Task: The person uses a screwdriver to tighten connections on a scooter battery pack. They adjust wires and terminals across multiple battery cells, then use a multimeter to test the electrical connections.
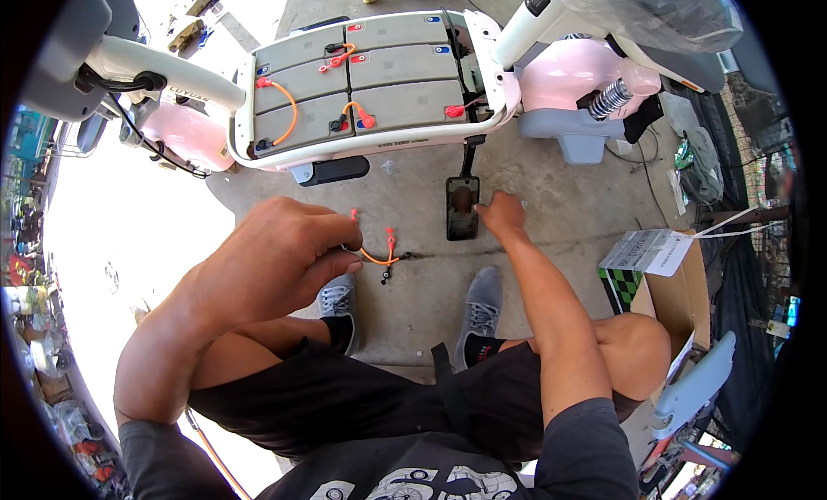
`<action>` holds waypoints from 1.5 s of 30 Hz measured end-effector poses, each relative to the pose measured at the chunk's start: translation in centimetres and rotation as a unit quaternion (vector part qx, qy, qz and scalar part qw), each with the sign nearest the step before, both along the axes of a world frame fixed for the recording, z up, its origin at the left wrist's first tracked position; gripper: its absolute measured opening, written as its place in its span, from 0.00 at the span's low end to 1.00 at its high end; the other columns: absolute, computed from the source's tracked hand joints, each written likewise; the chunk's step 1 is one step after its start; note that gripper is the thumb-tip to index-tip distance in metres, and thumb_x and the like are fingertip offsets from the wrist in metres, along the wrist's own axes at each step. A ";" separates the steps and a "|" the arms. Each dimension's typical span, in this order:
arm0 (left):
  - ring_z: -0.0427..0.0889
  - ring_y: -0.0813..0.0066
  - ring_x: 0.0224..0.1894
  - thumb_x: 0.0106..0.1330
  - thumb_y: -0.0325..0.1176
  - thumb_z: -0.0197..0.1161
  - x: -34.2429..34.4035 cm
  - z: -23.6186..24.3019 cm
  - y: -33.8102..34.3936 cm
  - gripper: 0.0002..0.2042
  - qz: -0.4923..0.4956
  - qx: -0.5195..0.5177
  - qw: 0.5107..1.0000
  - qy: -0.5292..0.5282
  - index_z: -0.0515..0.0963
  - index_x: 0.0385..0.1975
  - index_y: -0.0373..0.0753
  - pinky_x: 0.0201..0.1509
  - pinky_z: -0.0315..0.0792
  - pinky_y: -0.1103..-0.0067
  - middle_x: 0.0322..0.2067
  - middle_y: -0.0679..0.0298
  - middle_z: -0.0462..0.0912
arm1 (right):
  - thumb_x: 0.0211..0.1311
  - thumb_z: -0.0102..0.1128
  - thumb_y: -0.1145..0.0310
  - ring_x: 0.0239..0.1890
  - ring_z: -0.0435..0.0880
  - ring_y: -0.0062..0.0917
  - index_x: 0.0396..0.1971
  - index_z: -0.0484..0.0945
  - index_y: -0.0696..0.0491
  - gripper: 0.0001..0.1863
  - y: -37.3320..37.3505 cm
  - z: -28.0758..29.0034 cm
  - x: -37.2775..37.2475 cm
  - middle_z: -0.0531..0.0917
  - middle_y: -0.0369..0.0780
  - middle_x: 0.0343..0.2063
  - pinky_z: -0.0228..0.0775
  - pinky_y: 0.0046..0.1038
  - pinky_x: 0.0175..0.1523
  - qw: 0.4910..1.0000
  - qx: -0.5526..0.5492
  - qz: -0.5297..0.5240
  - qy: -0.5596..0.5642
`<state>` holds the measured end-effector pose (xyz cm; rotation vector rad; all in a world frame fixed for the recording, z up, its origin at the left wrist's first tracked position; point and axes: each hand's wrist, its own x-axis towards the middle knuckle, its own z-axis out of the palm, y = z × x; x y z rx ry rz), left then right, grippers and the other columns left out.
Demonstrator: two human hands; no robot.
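My left hand [280,254] is raised with curled fingers, thumb and forefinger close together; what they hold, if anything, I cannot make out. Just past its fingertips, orange cables [376,260] with red and black ends lie on the concrete. My right hand [506,214] is curled, one digit reaching the right edge of a glossy black phone-like rectangle [463,220], which is joined to a black stem. Its palm side is hidden. Ahead, a pale frame holds several grey batteries [405,62]. Short orange cables [294,112] with red and black ends run across some battery terminals.
Pink-and-white vehicle body parts [570,74] flank the batteries, with a spring shock absorber [609,100] on the right. An opened cardboard box [680,285] stands beside my right knee. My grey shoes [483,302] rest on the concrete floor [551,263].
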<state>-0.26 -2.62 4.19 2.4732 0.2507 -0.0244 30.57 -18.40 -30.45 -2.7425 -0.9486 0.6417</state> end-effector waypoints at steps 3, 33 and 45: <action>0.83 0.55 0.28 0.62 0.26 0.71 0.0 0.0 -0.1 0.06 0.001 0.001 1.000 0.004 0.81 0.35 0.33 0.33 0.74 0.67 0.25 0.55 0.82 | 0.55 0.74 0.50 0.48 0.86 0.49 0.41 0.85 0.58 0.25 0.0 -0.1 0.1 0.87 0.53 0.42 0.78 0.46 0.53 1.000 -0.001 -0.006 0.002; 0.84 0.57 0.27 0.61 0.25 0.72 0.0 -0.1 -0.5 0.06 -0.002 0.014 1.000 -0.020 0.81 0.34 0.33 0.31 0.74 0.69 0.24 0.55 0.83 | 0.56 0.76 0.52 0.52 0.85 0.47 0.44 0.84 0.57 0.25 -2.8 -0.4 1.0 0.86 0.52 0.46 0.79 0.45 0.56 0.999 -0.044 0.001 0.014; 0.84 0.58 0.26 0.62 0.25 0.72 -0.1 0.0 -0.4 0.06 -0.003 0.009 1.000 -0.021 0.81 0.34 0.32 0.30 0.74 0.70 0.24 0.55 0.83 | 0.55 0.76 0.53 0.51 0.85 0.47 0.42 0.84 0.57 0.24 -3.1 -0.1 0.7 0.87 0.51 0.43 0.79 0.45 0.55 0.999 -0.037 -0.001 0.011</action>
